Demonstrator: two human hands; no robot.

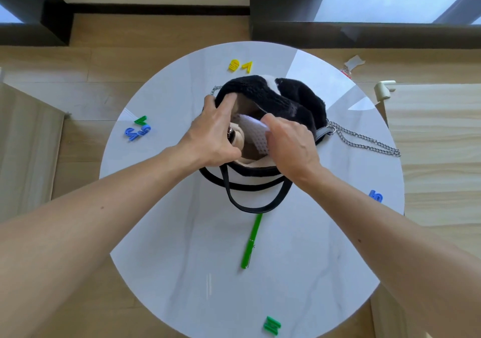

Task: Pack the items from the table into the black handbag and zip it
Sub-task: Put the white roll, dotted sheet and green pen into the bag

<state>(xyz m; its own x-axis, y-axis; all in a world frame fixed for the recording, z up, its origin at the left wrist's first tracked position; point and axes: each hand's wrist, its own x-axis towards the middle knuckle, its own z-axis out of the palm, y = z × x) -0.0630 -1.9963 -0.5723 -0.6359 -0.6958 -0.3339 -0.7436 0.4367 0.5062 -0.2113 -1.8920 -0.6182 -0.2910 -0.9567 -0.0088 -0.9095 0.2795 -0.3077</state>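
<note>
A fuzzy black handbag (291, 98) with a beige lining stands unzipped in the middle of a round white table (182, 272). My left hand (213, 132) grips the bag's left rim and holds the mouth apart. My right hand (291, 145) pinches a white perforated mesh piece (253, 133) that sits partly inside the opening. Black straps (250, 197) hang toward me. A green pen (251, 241) lies on the table just below the straps.
Plastic letters and numbers lie scattered: yellow ones (240, 66) behind the bag, blue and green ones (138, 128) at left, a blue one (376, 196) at right, a green one (272, 325) at the near edge. A silver chain (364, 139) trails right.
</note>
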